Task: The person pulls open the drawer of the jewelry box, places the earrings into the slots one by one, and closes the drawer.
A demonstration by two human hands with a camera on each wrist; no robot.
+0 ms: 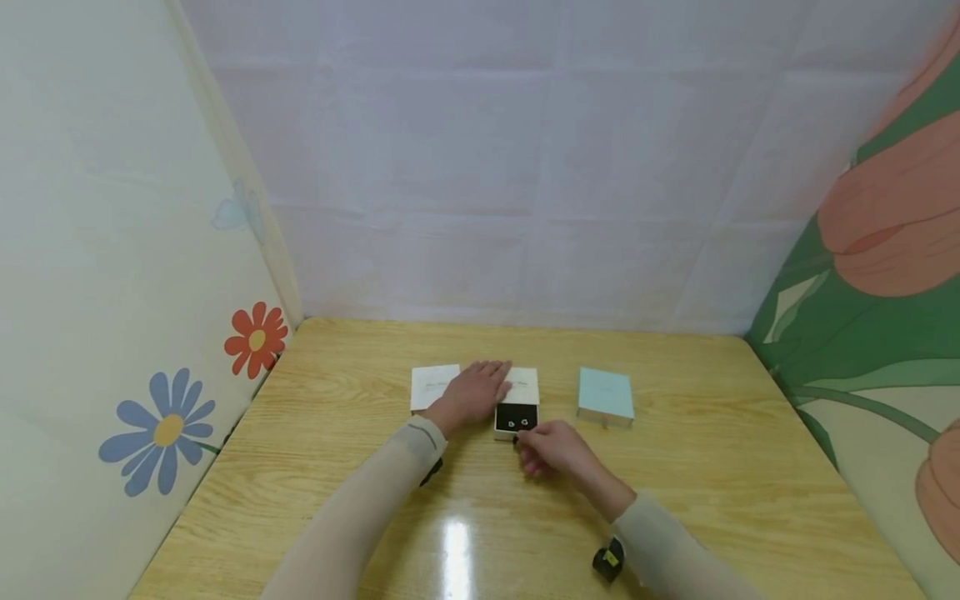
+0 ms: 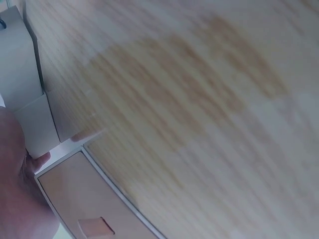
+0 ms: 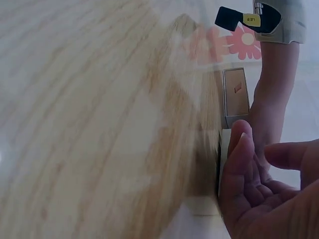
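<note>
In the head view a cream box (image 1: 522, 386) stands with its drawer (image 1: 504, 436) slid out toward the front. Two small heart-shaped earrings (image 1: 524, 422) sit on the drawer's black insert. My left hand (image 1: 472, 393) lies flat with its fingers straight, resting on the left part of the cream box's top. My right hand (image 1: 553, 447) is at the drawer's front edge, fingers curled, beside a small dark bit. In the right wrist view its thumb (image 3: 286, 155) appears apart from the forefinger; whether it pinches anything is hidden. A white box (image 1: 433, 385) is under the left wrist.
A light blue box (image 1: 604, 393) with a small pull tab stands to the right on the wooden table (image 1: 697, 483). Black wrist cameras (image 1: 609, 560) sit at both cuffs. A pale cloth (image 1: 525, 167) hangs behind, with flower-printed panels at both sides.
</note>
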